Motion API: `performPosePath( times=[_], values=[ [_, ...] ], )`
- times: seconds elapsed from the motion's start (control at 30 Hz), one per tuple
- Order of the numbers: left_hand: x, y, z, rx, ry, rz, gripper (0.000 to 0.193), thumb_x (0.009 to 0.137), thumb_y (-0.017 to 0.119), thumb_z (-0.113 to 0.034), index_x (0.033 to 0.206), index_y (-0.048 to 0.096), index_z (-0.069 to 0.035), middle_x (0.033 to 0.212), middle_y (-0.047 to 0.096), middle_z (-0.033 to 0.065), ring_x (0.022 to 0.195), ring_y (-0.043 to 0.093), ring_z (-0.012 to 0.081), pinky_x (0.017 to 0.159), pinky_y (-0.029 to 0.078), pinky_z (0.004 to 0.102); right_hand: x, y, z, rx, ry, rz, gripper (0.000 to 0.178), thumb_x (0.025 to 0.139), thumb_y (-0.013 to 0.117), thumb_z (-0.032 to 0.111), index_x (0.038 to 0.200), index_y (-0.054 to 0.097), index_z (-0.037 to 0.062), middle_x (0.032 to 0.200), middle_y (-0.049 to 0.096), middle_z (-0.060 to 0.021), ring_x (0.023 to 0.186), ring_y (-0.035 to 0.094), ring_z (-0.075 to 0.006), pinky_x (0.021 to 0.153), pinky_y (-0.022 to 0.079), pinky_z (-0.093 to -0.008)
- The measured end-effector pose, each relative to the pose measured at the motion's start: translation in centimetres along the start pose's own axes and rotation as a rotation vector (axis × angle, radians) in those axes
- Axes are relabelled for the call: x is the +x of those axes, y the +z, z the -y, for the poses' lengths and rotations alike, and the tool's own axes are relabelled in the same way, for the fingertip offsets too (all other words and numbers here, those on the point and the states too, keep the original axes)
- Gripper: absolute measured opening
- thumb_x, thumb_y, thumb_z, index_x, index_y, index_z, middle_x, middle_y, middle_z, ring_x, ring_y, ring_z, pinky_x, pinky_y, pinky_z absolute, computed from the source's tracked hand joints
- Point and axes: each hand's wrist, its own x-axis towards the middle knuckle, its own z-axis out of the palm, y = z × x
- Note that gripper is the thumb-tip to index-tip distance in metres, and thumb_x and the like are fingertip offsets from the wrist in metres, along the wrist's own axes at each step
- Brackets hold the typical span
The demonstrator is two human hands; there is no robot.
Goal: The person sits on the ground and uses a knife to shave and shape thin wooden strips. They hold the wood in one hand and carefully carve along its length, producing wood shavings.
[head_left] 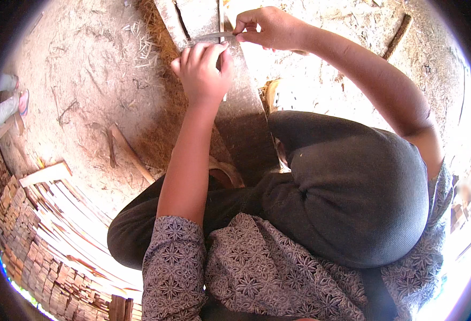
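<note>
Gripping (right hand): right hand [267, 29] closed on the near end of a knife blade [214, 35], thumb and forefinger pinching, above the plank's right edge.
Knife blade: thin, flat, grey, metallic-looking; lies crosswise over the plank; contact with the strip cannot be told.
Left hand: left hand [203, 72] over the plank's face, fingers bent, thumb apart; strip runs beneath the fingertips, firm grip cannot be told.
Strip: narrow, pale strip [221, 13], straight-edged, lengthwise along the plank.
Plank: broad, worn wooden plank [240, 104], smooth grey-brown face, dark narrow slit near its far end.
Clothing: dark, knitted-looking trousers [353, 198] on the near side of the plank; floral-patterned shirt [267, 267] nearer the body.
Shavings: pale, curled, brittle-looking shavings [147, 48] left of the plank, on dusty, uneven ground [85, 64].
Loose sticks: rough brown stick [131, 152] left of the plank; dark, knobbly stick [397, 37] well to its right.
Wood pile: stacked, square-ended split pieces [37, 251], far left of the plank.
Bystander: another person's sandalled foot [23, 102], far left of the plank.
</note>
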Motion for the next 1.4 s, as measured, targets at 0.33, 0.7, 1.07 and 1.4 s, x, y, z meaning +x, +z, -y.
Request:
performPosePath(
  times=[0.33,0.7,1.07,1.4],
  values=[
    [-0.1,0.0,-0.4,-0.018,0.037,0.018,0.018,0.077,0.077,-0.021,0.095,0.078,-0.023,0.095,0.068,-0.0068,0.096,0.063,0.0180,0.087,0.037,0.0395,4.4,-1.9,-7.6,-0.074,-0.095,-0.472,0.014,0.097,0.064,0.013,0.106,0.071,0.0057,0.093,0.074,-0.0135,0.084,0.071,-0.0264,0.074,0.057,-0.0389],
    [-0.5,0.4,-0.7,-0.010,0.048,-0.014,0.022,0.077,0.077,-0.020,0.098,0.080,-0.022,0.092,0.067,-0.0063,0.094,0.063,0.0181,0.085,0.040,0.0401,1.4,-0.3,-5.1,-0.052,-0.354,-0.233,0.011,0.094,0.070,0.011,0.103,0.072,0.0044,0.090,0.073,-0.0143,0.080,0.072,-0.0260,0.071,0.057,-0.0381],
    [-0.3,0.5,-0.9,-0.037,0.055,-0.018,0.021,0.077,0.077,-0.018,0.098,0.079,-0.020,0.092,0.066,-0.0041,0.094,0.064,0.0206,0.085,0.041,0.0409,2.1,-1.4,-5.4,-0.014,-0.484,-0.091,0.010,0.097,0.068,0.014,0.103,0.073,0.0075,0.093,0.075,-0.0088,0.081,0.071,-0.0198,0.073,0.057,-0.0359],
    [-0.1,0.5,-0.9,-0.031,0.044,-0.006,0.021,0.078,0.077,-0.018,0.099,0.078,-0.019,0.096,0.067,-0.0022,0.097,0.064,0.0218,0.085,0.041,0.0413,3.5,-3.2,-5.9,-0.009,-0.348,-0.116,0.019,0.099,0.067,0.021,0.112,0.071,0.0068,0.096,0.075,-0.0114,0.079,0.072,-0.0210,0.073,0.059,-0.0364]
  ],
)
